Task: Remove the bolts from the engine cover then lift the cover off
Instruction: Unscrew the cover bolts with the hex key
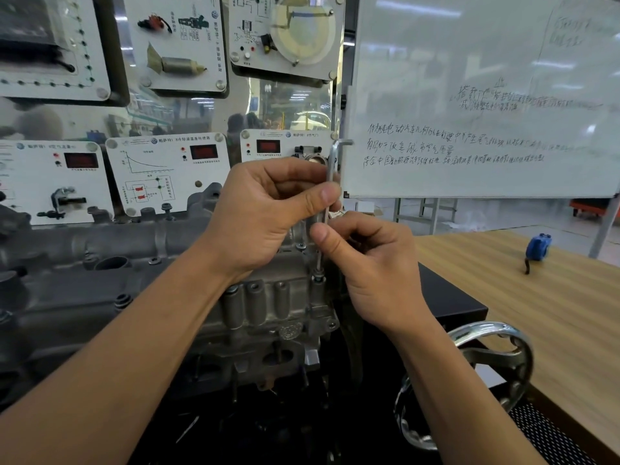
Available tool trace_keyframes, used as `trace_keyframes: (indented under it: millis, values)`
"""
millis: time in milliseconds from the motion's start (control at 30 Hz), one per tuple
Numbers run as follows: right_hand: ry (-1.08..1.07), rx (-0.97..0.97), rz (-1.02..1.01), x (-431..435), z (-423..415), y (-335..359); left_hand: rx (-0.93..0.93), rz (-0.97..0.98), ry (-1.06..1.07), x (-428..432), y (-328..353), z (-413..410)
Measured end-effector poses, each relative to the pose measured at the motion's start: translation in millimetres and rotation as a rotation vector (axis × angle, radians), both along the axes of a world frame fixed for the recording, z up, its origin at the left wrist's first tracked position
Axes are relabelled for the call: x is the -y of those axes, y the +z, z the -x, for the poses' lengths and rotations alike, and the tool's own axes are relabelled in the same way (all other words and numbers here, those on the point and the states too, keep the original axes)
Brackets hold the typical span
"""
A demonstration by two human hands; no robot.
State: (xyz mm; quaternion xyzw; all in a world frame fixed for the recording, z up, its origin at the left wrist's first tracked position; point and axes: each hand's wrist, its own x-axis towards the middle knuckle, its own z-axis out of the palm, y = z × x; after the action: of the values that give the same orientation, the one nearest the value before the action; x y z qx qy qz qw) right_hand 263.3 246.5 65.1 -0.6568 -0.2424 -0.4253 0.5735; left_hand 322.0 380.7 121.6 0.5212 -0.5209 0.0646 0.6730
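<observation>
A whiteboard with handwriting fills the upper right, and white training panels line the wall behind the engine. A wooden bench runs off to the right.

The engine cover is the long grey casting on top of the engine, stretching from the left edge to the middle of the view. It looks like cast aluminium: stiff, fairly heavy for its size, and probably a little greasy. A sensible hold for the lift would be two hands on opposite ends, under the outer rim, raising it level so it does not bind on the block (thin flanges and the sealing face should not be pried or knocked). A shiny handwheel sits low at right.

Both hands are close together and clamped on one tool. The left hand pinches the upper shaft of an L-shaped hex key between thumb and fingers. The right hand pinches the shaft just below. The key stands upright, with its tip down on a bolt at the cover's right end, so this step looks like spinning that bolt out. Another bolt sits in the cover's near edge, so the cover is not ready to lift. A small blue tape measure lies well apart on the bench.
</observation>
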Motion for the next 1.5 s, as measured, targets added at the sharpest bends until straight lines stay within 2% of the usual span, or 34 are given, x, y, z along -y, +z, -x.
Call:
trace_keyframes:
  millis: [300, 433, 567, 667, 833, 933, 1200, 1300, 1400, 1500]
  values:
    - [-0.001, -0.087, 0.206, 9.8, 5.0, 3.9, -0.009, -0.144, -0.105, -1.9, -0.1, -3.1]
    - [0.023, -0.055, 0.178, 8.0, 3.4, 3.0, -0.009, -0.101, -0.085, -0.6, 0.1, -1.4]
    - [0.034, 0.005, -0.050, 2.6, -0.2, 0.7, 0.010, -0.081, -0.077, 0.9, 0.5, -1.2]
    - [0.021, -0.021, -0.108, -0.6, -1.4, 1.2, 0.022, -0.053, -0.064, 0.8, -0.1, -1.3]
    - [0.004, -0.043, -0.030, -2.3, -1.3, 0.5, 0.018, 0.028, 0.031, -0.5, -0.1, -3.1]
    - [-0.006, -0.042, -0.005, -2.2, 0.1, -0.2, -0.003, 0.008, 0.065, 0.8, -0.1, -2.6]
    - [-0.023, -0.033, 0.224, 6.4, 2.3, 2.5, -0.055, -0.135, -0.200, -5.0, 2.1, -2.3]
    - [0.002, -0.059, 0.277, 11.6, 3.8, 3.4, -0.054, -0.148, -0.191, -5.0, 1.2, -1.2]
    - [0.017, -0.069, 0.250, 11.6, 3.0, 3.5, -0.046, -0.104, -0.108, -1.6, -0.6, -1.3]
    - [0.048, -0.045, 0.127, 6.7, 1.7, 5.1, -0.036, -0.036, -0.049, 0.3, -0.2, -2.1]
